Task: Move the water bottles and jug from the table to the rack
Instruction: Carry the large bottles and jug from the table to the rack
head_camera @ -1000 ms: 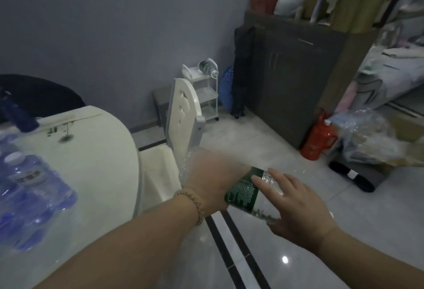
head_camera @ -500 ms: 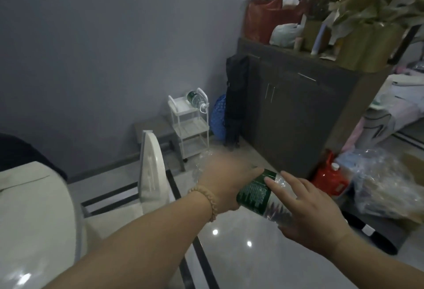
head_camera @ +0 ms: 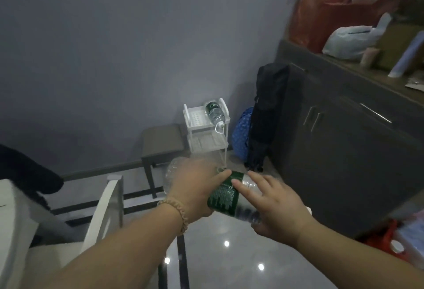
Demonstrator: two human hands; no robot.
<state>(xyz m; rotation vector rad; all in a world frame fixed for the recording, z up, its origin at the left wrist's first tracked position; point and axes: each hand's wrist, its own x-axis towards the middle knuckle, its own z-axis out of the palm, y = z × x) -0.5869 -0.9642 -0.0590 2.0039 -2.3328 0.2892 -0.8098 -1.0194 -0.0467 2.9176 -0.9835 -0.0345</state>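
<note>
The bottle [head_camera: 226, 197], clear with a dark green label, lies almost level in the air above the floor [head_camera: 218, 254], held between both hands. Its base points left and away, its neck end right and toward the person. The left hand [head_camera: 195, 187] grips the base half from above; only its back shows, motion-blurred, and the fingers seem to curl round the far side of the clear plastic. A beaded bracelet [head_camera: 176, 210] sits on that wrist. The right hand [head_camera: 277, 208] rests on the neck half, its fingers spread and nearly straight, the forefinger tip reaching the label's edge.

Beyond the hands, in the corner by the grey wall, stands the white rack [head_camera: 197, 119]. A second bottle [head_camera: 213, 112] lies on its top shelf, tilted, with the cap hanging out past the front rail. A grey stool [head_camera: 160, 142] stands just left of the rack. A blue bag [head_camera: 241, 135] and a tall black bag [head_camera: 268, 114] lean just right of it, against a dark cabinet [head_camera: 344, 151] whose top carries bags and packets. A white chair [head_camera: 105, 208] stands low at the left, near the left forearm.
</note>
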